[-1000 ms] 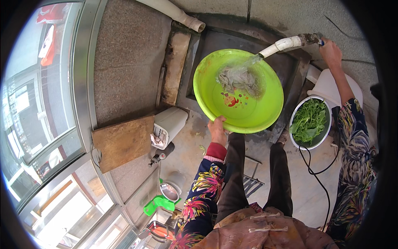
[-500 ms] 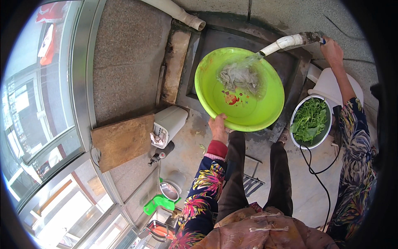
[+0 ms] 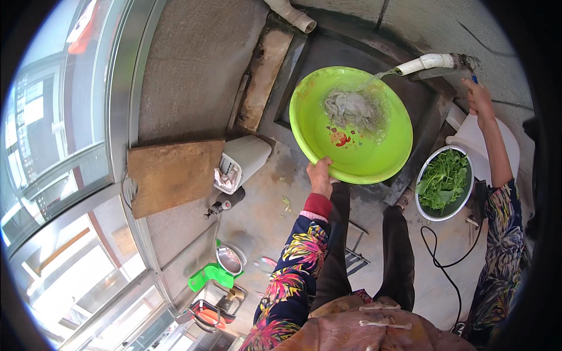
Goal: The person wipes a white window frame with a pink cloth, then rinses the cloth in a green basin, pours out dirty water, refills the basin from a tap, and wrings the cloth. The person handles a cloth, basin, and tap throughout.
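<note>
A large lime-green basin (image 3: 374,161) rests tilted over a dark sink, its near rim gripped by my left hand (image 3: 320,176). Inside it a wet grey cloth (image 3: 351,109) lies in shallow water, above a printed red picture on the bottom. From a white pipe spout (image 3: 426,63) a thin stream of water falls into the far side of the basin. My right hand (image 3: 480,99), reaching far right, is closed around the small blue tap handle (image 3: 474,78) at the wall end of the spout.
A bowl of leafy greens (image 3: 445,178) stands at right by a white tub (image 3: 489,143). A black cable (image 3: 436,263) loops over the floor. At left are a wooden board (image 3: 170,175), a grey bin (image 3: 249,159) and a green stool (image 3: 211,276). A drain pipe (image 3: 295,16) ends above the sink.
The stream from the spout has weakened to a thinner flow. My right hand has lowered slightly at the tap. My left hand stays on the basin rim as the whole view shifts.
</note>
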`<state>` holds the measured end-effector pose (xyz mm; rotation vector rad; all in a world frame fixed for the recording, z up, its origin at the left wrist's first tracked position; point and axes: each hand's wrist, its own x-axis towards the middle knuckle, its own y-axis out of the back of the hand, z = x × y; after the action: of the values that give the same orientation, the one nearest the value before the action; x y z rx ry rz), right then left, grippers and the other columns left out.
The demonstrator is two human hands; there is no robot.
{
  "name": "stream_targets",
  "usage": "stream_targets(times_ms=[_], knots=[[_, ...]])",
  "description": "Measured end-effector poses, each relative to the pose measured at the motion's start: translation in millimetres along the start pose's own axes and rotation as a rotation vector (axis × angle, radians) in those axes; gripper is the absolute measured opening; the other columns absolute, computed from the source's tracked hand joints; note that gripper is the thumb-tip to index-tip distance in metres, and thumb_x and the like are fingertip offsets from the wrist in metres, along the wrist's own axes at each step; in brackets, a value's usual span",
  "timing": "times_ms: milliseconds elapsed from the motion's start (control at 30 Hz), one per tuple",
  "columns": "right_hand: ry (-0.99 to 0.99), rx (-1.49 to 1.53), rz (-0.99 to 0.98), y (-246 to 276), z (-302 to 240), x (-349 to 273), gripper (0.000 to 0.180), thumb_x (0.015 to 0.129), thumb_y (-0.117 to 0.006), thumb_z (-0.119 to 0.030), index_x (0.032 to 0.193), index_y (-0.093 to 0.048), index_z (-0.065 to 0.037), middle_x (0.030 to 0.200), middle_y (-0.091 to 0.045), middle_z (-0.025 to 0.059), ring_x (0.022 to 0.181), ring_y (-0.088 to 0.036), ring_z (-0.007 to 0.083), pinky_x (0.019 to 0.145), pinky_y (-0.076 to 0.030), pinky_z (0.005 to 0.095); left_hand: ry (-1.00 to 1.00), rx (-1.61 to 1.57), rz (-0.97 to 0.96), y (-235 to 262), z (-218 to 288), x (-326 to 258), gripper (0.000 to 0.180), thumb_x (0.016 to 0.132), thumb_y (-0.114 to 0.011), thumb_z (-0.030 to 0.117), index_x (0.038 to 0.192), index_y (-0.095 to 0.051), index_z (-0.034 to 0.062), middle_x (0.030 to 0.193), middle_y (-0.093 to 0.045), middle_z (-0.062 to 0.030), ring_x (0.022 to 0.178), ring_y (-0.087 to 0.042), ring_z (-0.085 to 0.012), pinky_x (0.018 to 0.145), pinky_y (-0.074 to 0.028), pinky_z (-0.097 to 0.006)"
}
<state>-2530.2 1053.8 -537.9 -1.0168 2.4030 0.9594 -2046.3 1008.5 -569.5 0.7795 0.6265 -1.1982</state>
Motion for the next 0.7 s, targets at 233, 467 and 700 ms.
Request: stream_targets(times_ms=[233, 467, 700], knots=[[-0.125, 0.238, -0.087, -1, -7, -5, 0.056, 0.084, -0.073, -0.052, 0.063, -0.028, -0.025, 0.053, -0.023, -0.0123, 0.042, -0.016, 0.0022, 0.041, -0.012, 0.0234, 0.01, -0.085, 0.066, 57, -41, 23, 0.023, 0.072, -0.066, 0.01, 0.092, -0.058, 0.0041, 0.072, -0.056, -0.0018, 0.052, -0.048, -0.0124, 0.044, -0.033, -0.027], [0.044, 0.18, -0.137, 14, 11, 2, 0.045, 0.093, -0.065, -0.046, 0.068, -0.037, -0.022, 0.057, -0.026, -0.0104, 0.046, -0.018, 0.0018, 0.044, -0.016, 0.0225, 0.038, -0.063, 0.14, 136, -80, 63, 0.023, 0.073, -0.065, 0.009, 0.095, -0.058, 0.0037, 0.074, -0.058, -0.0024, 0.054, -0.051, -0.0133, 0.045, -0.035, -0.028], [-0.132, 0.618, -0.11, -20, 111, -83, 0.056, 0.097, -0.056, -0.051, 0.133, -0.052, -0.009, 0.113, -0.059, 0.003, 0.093, -0.057, 0.009, 0.08, -0.045, 0.0236, 0.047, -0.127, 0.136, 190, -114, 119, 0.03, 0.072, -0.066, 0.007, 0.101, -0.061, 0.0025, 0.081, -0.062, -0.0046, 0.064, -0.057, -0.0175, 0.053, -0.043, -0.031]])
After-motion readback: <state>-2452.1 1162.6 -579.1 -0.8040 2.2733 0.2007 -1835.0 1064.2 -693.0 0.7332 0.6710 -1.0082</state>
